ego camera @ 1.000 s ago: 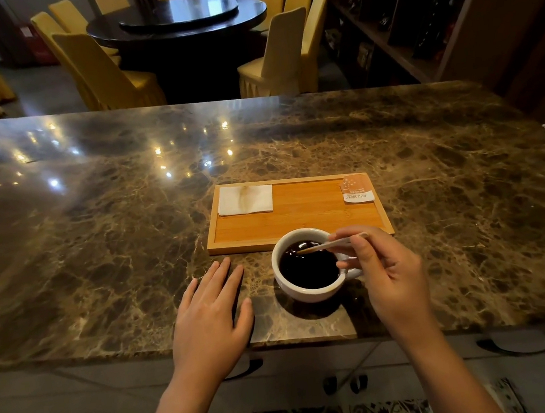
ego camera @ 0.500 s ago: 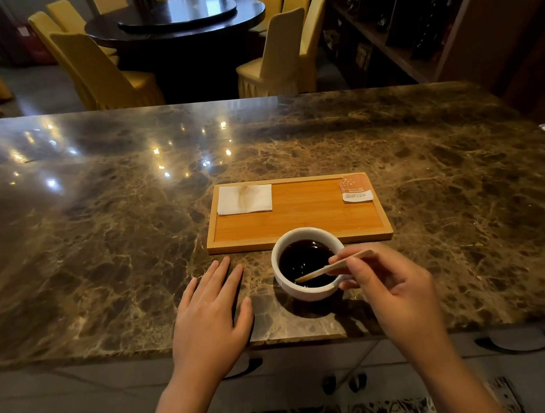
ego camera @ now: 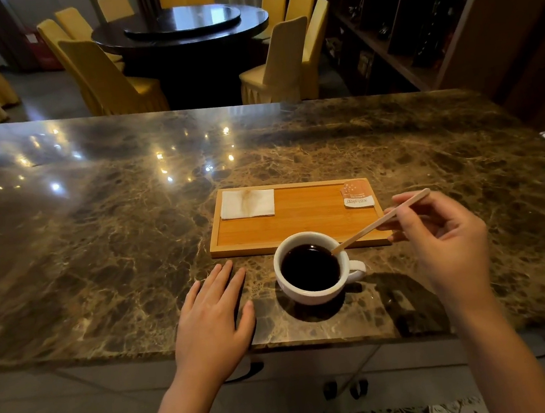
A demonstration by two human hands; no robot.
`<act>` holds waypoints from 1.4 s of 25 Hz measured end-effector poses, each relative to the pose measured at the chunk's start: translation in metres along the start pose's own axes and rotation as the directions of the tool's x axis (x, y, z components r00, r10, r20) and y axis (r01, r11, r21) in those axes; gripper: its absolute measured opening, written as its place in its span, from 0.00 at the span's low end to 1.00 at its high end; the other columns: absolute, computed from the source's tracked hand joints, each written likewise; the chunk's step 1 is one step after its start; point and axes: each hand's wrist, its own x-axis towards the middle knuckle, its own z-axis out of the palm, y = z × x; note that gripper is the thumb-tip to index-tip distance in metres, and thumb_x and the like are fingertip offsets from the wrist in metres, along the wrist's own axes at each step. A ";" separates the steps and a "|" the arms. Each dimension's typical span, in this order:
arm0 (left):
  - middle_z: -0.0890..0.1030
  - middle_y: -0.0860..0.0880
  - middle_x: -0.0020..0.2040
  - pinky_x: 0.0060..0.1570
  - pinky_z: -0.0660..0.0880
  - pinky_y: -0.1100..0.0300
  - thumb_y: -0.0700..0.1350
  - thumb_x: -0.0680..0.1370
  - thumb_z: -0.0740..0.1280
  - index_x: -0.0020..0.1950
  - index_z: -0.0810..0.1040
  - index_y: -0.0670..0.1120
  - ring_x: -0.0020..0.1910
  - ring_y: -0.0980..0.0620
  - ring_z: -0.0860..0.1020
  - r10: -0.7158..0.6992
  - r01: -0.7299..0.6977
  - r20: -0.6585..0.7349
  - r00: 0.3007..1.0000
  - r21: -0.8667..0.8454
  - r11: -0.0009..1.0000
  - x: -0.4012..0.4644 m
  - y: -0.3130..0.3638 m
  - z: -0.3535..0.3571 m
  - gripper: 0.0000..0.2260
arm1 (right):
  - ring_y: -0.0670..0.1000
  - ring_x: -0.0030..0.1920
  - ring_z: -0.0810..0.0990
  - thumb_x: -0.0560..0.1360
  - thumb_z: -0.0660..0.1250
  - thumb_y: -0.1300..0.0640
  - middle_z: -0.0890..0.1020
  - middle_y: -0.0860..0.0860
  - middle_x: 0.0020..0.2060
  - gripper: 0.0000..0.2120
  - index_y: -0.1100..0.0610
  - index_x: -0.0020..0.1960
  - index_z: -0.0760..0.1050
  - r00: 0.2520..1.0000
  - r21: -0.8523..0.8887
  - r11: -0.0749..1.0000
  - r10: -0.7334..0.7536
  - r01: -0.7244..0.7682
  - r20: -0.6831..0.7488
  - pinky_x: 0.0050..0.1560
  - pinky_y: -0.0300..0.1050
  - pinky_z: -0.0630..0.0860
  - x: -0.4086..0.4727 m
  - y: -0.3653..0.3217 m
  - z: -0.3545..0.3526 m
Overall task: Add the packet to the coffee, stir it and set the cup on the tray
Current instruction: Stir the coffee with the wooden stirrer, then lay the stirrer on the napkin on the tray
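Brown veined marble countertop [ego camera: 95,228] underfoot of everything, glossy, catching ceiling lights. White round ceramic cup [ego camera: 311,268] of black coffee standing on the stone just in front of the near edge of the flat rectangular bamboo tray [ego camera: 300,218], handle turned to the right, not on the tray. Right hand [ego camera: 447,243] raised to the right of the cup, fingers pinched on a thin pale wooden stir stick [ego camera: 381,220], slanting down to the left with its lower tip at the cup's inner right rim, at the edge of the coffee; impossible to tell whether the tip touches the liquid. Left hand [ego camera: 213,320] lying flat and palm-down on the marble just left of the cup, fingers spread loosely and holding nothing, apart from the cup. On the tray's far left corner, a folded white paper napkin [ego camera: 247,203] with a faint brown stain; on its far right corner, a small orange-and-white paper packet [ego camera: 358,193], lying flat. Beyond the counter, a dark round dining table [ego camera: 180,25] ringed by yellow-covered chairs [ego camera: 111,78], with dark wooden shelving [ego camera: 412,10] on the right
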 end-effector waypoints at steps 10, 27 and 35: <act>0.69 0.48 0.68 0.66 0.57 0.52 0.54 0.76 0.55 0.67 0.71 0.48 0.68 0.54 0.63 -0.005 0.005 -0.008 1.000 -0.005 1.000 0.001 0.001 0.000 0.22 | 0.46 0.42 0.85 0.76 0.64 0.63 0.84 0.48 0.41 0.06 0.57 0.49 0.79 0.981 0.065 0.998 -0.026 0.014 0.194 0.39 0.36 0.81 0.057 -0.018 0.018; 0.67 0.52 0.70 0.67 0.54 0.55 0.53 0.75 0.57 0.69 0.69 0.51 0.69 0.56 0.60 -0.048 0.049 0.023 0.999 -0.034 0.998 0.001 0.003 -0.002 0.22 | 0.55 0.37 0.84 0.75 0.65 0.62 0.85 0.58 0.41 0.09 0.63 0.53 0.78 -0.054 0.213 0.140 -0.705 0.967 0.708 0.26 0.47 0.80 0.113 0.063 0.147; 0.66 0.53 0.70 0.67 0.53 0.57 0.52 0.75 0.58 0.69 0.68 0.51 0.70 0.58 0.59 -0.066 0.067 0.024 0.998 -0.044 0.997 0.002 0.004 -0.002 0.22 | 0.54 0.36 0.82 0.76 0.64 0.61 0.84 0.58 0.41 0.07 0.63 0.51 0.78 -0.275 0.356 0.016 -0.605 0.934 0.747 0.24 0.44 0.77 0.114 0.069 0.154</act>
